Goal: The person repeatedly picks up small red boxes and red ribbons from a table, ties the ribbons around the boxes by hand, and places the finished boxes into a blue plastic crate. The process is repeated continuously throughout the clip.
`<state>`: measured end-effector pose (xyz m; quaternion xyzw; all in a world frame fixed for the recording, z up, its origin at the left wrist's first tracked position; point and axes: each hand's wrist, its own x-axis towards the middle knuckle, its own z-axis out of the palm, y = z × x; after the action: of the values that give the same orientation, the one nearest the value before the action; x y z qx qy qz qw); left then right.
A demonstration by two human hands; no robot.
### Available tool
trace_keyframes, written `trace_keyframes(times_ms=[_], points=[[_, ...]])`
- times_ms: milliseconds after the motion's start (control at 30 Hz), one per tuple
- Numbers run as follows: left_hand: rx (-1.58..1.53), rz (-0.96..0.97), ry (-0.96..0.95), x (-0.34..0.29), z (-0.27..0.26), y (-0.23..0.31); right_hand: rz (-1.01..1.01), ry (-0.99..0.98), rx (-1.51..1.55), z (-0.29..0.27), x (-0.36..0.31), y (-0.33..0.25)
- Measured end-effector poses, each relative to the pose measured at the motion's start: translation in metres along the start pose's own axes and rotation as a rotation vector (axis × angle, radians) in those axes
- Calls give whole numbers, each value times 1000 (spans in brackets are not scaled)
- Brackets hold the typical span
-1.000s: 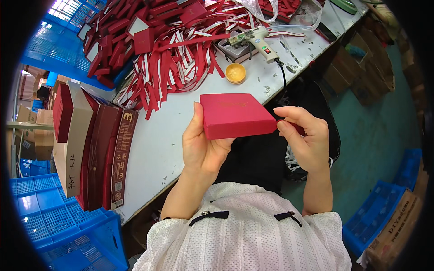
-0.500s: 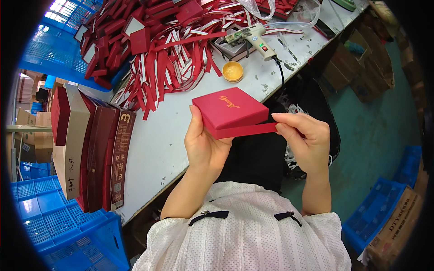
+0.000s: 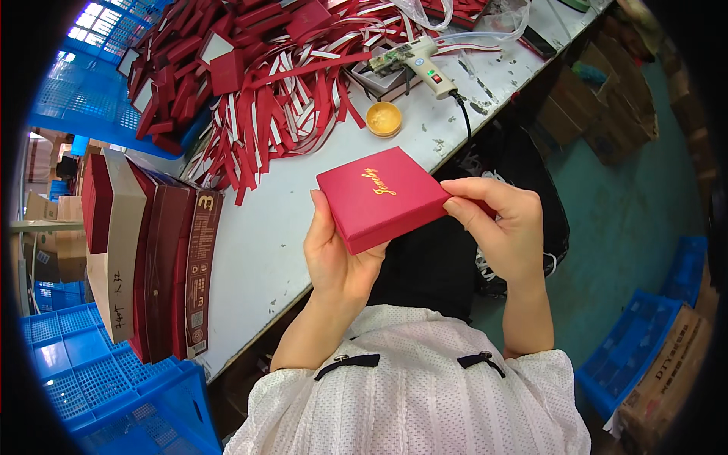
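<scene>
A flat red gift box (image 3: 379,199) with gold script on its lid is held over my lap, just off the table edge. My left hand (image 3: 337,262) cradles it from the left and below, thumb along the left side. At the right corner my right hand (image 3: 506,227) pinches a red ribbon strip (image 3: 486,206) against the box, and a bit of it shows between the fingers. Most of the strip is hidden by the box side and fingers. Beyond the box, on the table, a small yellow bowl (image 3: 384,119) stands near a glue gun (image 3: 429,68).
Red and white ribbon strips (image 3: 284,114) spread over the white table (image 3: 262,250), with a heap of red boxes (image 3: 182,68) behind. Stacked red box parts and cartons (image 3: 163,262) stand left, beside blue plastic crates (image 3: 83,364). More cardboard boxes (image 3: 663,371) lie right, on the floor.
The strip stretched out rightward from the box now lies up against its side. My right hand has come in to the box corner, and the box has tilted so its lid faces me more.
</scene>
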<state>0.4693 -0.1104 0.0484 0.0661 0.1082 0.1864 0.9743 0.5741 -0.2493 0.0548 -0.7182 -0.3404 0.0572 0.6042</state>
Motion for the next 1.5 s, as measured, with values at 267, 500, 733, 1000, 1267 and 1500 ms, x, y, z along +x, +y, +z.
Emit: trace_keyframes(times_ms=[267, 500, 733, 1000, 1267, 1500], points=[[-125, -156, -14, 8, -30, 13, 128, 43, 552, -13, -7, 1], [44, -279, -92, 15, -42, -7, -160, -56, 197, 14, -8, -10], [121, -302, -90, 15, -47, -6, -141, -103, 112, 17, -15, -6], [-135, -255, -234, 10, -64, -6, 256, 8, 729, 25, -13, 11], [704, 244, 167, -1, -75, 7, 659, 27, 1077, 74, -23, 2], [1460, -112, -157, -33, -42, 75, -44, -554, 181, 89, -5, -7]])
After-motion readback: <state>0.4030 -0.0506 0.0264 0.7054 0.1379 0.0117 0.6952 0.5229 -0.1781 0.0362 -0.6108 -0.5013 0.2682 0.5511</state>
